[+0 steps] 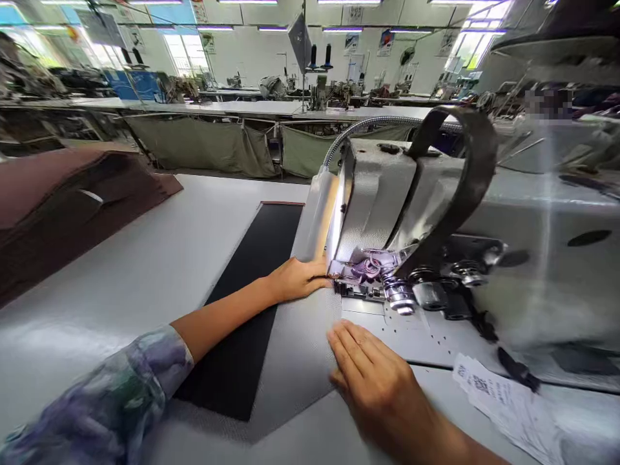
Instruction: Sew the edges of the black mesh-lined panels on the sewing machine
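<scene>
So, taking the middle of the view as the clock center: the sewing machine (382, 200) takes up most of the 2 to 4 o'clock side, with a dark curved strap (482, 168) looping over it. The grey mesh sheet (300, 349) lies on the white surface (159, 252) around 6 o'clock, its edge right up by the metal parts at the machine's near end. A long black panel (242, 258) sits with it, stretching from about 11 down to 7 o'clock.

Left hand (301, 279) is just under center, fingers tucked in at the machine and palm over the grey sheet. Can't tell if that grip is pinching the edge or just pressing down, the fingertips are partly hidden. Right hand (375, 374) is at 5 o'clock, fingers straight and side by side, laid along the sheet's edge, so that grip isn't closed around anything.

Also there: a heap of brown fabric (58, 206) at 9 o'clock and some printed paper slips (504, 400) at 4, beyond the right hand.
</scene>
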Available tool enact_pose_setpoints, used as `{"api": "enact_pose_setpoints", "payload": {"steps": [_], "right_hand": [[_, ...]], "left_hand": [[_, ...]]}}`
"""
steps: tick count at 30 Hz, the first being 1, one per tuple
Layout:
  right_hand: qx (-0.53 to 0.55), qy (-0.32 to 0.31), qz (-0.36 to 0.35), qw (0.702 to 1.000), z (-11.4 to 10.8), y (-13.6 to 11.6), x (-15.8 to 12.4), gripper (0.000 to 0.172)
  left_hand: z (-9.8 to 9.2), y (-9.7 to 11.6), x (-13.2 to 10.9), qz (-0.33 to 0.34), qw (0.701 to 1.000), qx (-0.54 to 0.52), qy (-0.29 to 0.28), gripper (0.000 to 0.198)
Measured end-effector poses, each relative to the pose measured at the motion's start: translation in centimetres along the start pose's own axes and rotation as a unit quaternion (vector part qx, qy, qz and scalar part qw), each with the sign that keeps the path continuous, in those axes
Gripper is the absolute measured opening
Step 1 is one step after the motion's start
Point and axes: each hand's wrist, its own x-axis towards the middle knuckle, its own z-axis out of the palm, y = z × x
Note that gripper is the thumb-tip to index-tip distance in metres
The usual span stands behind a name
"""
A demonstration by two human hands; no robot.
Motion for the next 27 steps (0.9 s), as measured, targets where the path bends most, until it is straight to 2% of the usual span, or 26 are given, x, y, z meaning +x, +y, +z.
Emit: {"api": "enact_pose_setpoints", "payload": {"steps": [4,9,14,16,17,19,20,22,24,27], "right_hand": [[0.001,-0.009,0.002,1.000,0.3,0.6,0.5,0.031],[-0.005,-0.012,0.006,1.000,0.7,0.7,0.6,0.032],[0.001,-0.015,0.031,0.999,-0.1,0.6,0.6,0.033],[-0.005,-0.028,0.053,0.998,-1.1,1.6,0.3,0.034],[-0.031,-0.056,0.084,0.994,-1.7,2.4,0.0,0.031],[-0.124,-0.146,0.186,0.964,-3.2,4.7,-0.6,0.024],[-0.179,-0.207,0.258,0.927,-3.9,6.0,-0.9,0.023],[-0.238,-0.249,0.336,0.877,-4.9,8.8,-1.4,0.022],[-0.260,-0.255,0.364,0.857,-5.3,11.5,-1.6,0.018],[-0.259,-0.274,0.368,0.850,-4.5,14.8,-1.4,0.013]], "left_hand": [[-0.3,1.6,-0.5,0.004,0.999,-0.006,0.044,0.016],[-0.8,5.2,-2.3,0.029,0.989,-0.121,0.074,0.011],[-0.7,5.0,-2.7,0.039,0.986,-0.144,0.072,0.013],[-0.7,4.6,-2.5,0.041,0.987,-0.137,0.070,0.014],[-0.7,4.4,-2.4,0.040,0.988,-0.134,0.068,0.014],[-0.8,4.3,-2.3,0.038,0.988,-0.132,0.065,0.014],[-0.8,4.4,-2.2,0.037,0.989,-0.132,0.064,0.013],[-0.9,4.4,-2.2,0.036,0.989,-0.132,0.062,0.013],[-0.8,4.4,-2.2,0.034,0.989,-0.132,0.058,0.013],[-0.9,4.3,-2.2,0.028,0.990,-0.131,0.050,0.013]]}}
